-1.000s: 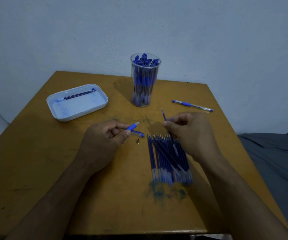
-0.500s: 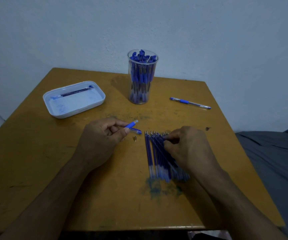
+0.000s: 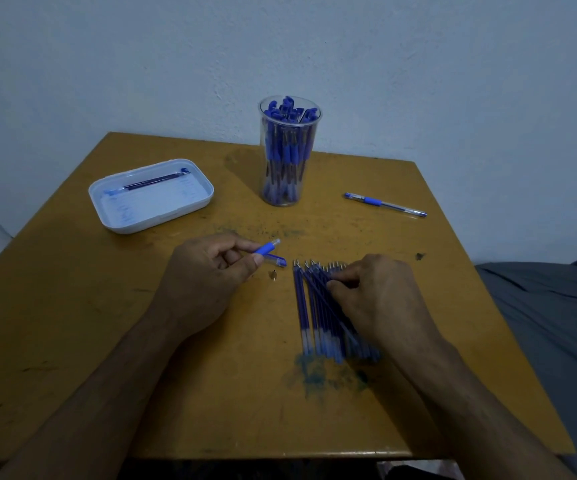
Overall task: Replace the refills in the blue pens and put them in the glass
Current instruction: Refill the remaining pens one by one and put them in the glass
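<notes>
While gripping blue pen barrel (image 3: 269, 247) in my left hand (image 3: 207, 275), am holding its tip out toward glass (image 3: 289, 150). Clear pen part (image 3: 275, 260) poking out just under it, same hand. My right hand (image 3: 377, 299) is resting on refill pile (image 3: 318, 313) on tabletop (image 3: 72, 323), fingers curling, pinching refills near tips. Glass standing upright beyond both hands, packed with blue pens. Spare pen (image 3: 385, 204) lying far right; tray (image 3: 151, 195) far left, holding one refill.

Two bare forearms come in from about 7 and 5 o'clock, with no sleeve, watch or ring showing on either. The left hand (image 3: 207, 282) and right hand (image 3: 380, 299) are ungloved, fingers (image 3: 344, 277) bare, nails cut short and plain.
</notes>
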